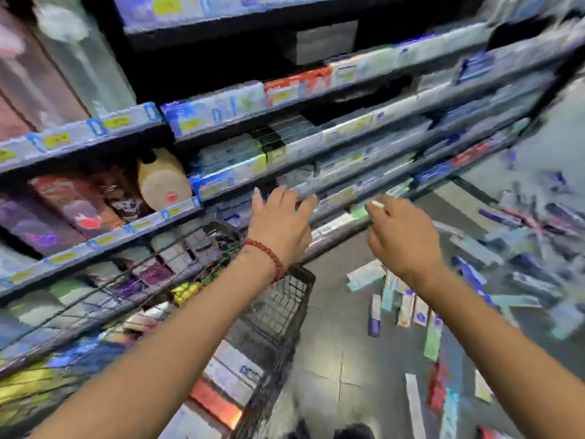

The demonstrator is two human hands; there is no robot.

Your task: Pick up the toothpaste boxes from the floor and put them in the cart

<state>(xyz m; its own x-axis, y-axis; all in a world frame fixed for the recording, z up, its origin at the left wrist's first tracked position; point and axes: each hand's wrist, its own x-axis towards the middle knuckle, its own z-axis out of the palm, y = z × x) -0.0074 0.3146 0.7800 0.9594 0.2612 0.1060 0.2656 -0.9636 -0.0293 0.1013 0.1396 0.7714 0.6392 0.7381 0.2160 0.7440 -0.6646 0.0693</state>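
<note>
1. Nearest the lens: 2 bare forearms reaching forward over the cart (278,312), a black wire basket standing at the foot of the shelves (285,153), with several boxes already lying inside.
2. Left hand (280,223), red bead bracelet (269,256) at the wrist: fingers spread and straight, holding nothing, raised above the cart's far rim.
3. Right hand (402,232): fingers curled, something small and pale showing at the tips; too blurred to tell whether it is gripped or only lies behind the hand.
4. Toothpaste boxes (408,305): many left scattered on the floor (332,369), a close cluster just right of the cart below the right hand, a denser heap farther off toward the far right edge of the floor.
5. Handling, as a judgement: long slim cartons, light and stiff, glossy so a little slippery, easily dented at the end flaps. Best taken across the narrow width near the middle, thumb on 1 long face and fingers on the other; several parallel ones likely gatherable at once.
6. Much of the task apparently left, judging by the floor.
</note>
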